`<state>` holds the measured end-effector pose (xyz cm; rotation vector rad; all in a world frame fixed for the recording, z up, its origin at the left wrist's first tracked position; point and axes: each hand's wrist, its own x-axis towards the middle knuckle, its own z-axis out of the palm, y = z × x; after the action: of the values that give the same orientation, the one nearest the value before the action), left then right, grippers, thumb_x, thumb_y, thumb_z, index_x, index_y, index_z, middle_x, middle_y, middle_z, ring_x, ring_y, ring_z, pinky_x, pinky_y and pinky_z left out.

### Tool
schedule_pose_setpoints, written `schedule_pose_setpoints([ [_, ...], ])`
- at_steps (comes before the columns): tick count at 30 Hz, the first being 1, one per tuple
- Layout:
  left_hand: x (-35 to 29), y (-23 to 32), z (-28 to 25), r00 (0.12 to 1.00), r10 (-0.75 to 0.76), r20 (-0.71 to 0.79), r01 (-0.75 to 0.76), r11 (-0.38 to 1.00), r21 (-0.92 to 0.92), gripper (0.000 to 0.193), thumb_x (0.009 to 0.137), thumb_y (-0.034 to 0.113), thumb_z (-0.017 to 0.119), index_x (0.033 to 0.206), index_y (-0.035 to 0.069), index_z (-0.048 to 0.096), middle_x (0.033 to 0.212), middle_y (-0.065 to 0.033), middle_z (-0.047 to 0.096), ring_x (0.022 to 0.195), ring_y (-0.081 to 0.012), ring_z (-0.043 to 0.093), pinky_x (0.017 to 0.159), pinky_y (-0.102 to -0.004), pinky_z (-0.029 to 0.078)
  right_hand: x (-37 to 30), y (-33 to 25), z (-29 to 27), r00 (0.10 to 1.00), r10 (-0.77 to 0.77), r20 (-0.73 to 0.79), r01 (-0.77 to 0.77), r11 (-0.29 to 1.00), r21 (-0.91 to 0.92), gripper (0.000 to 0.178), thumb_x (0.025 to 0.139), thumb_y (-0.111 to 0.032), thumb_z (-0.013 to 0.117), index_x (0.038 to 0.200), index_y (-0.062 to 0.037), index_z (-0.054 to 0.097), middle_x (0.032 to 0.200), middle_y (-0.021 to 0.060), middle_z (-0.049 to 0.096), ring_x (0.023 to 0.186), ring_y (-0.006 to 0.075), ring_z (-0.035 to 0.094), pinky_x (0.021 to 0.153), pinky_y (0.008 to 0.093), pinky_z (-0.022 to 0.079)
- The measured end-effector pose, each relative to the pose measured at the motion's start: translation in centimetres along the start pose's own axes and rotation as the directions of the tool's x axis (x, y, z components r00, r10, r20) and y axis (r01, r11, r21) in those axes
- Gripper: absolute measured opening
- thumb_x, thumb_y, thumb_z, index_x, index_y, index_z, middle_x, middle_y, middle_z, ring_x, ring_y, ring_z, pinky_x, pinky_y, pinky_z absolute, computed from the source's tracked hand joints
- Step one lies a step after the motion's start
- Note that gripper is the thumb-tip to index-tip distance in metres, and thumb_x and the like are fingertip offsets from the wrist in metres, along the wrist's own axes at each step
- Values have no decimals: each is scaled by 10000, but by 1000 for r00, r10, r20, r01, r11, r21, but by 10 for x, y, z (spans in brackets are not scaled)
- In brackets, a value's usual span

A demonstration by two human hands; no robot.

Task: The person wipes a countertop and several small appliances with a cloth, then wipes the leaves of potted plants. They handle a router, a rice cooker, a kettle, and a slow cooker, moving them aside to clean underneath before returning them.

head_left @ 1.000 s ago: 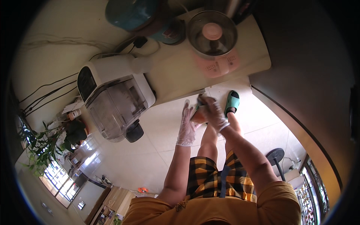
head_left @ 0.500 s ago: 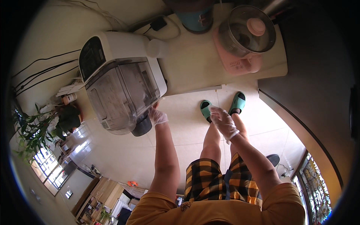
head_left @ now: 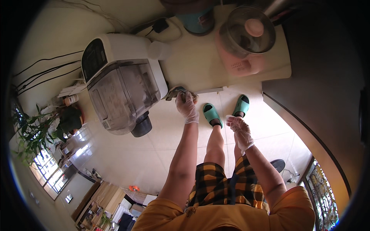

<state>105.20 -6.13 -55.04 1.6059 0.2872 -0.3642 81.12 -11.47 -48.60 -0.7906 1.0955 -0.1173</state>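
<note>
My left hand point(head_left: 186, 107), in a clear plastic glove, is closed around a crumpled cloth point(head_left: 176, 92), dark grey-green with a brownish part. It is at the tabletop's front edge, just right of a white appliance point(head_left: 131, 44). A smoky see-through front point(head_left: 119, 96) with a dark handle point(head_left: 142, 125) juts from that appliance over the floor. My right hand point(head_left: 241, 133), gloved the same way, is in front of my legs with its fingers bent together. Something small and pale shows at its fingertips; what it is I cannot make out.
On the cream table point(head_left: 189, 69) stand a pink appliance point(head_left: 241, 63) with a glass-lidded pot point(head_left: 246, 32), and a blue-green container point(head_left: 197, 22). A dark panel point(head_left: 316, 73) rises at the right. Potted plants point(head_left: 67, 123) and cables point(head_left: 50, 63) are at the left.
My left hand has moved right and farther away from beside the appliance's handle, and the cloth now shows in it. My right hand has come slightly nearer to me, its fingers more bent.
</note>
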Motion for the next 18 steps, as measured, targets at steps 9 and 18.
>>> schedule_pose_setpoints([
  [9,49,78,43,681,519,517,-728,399,557,469,939,147,673,1366,13,531,1124,-176,579,973,-272,581,853,-405,502,-24,-86,-11,999,-43,-19,43,998,36,335,1034,-273,603,1270,-37,633,1214,98,668,1150,216,620,1006,368,457],
  [18,-1,-10,49,477,477,738,-877,205,434,511,967,121,526,1470,40,481,1432,-276,462,1324,-509,405,1113,-574,313,-41,-67,-38,997,44,-61,-28,971,236,260,1051,-108,541,1278,13,581,1214,105,617,1174,206,585,1036,345,446],
])
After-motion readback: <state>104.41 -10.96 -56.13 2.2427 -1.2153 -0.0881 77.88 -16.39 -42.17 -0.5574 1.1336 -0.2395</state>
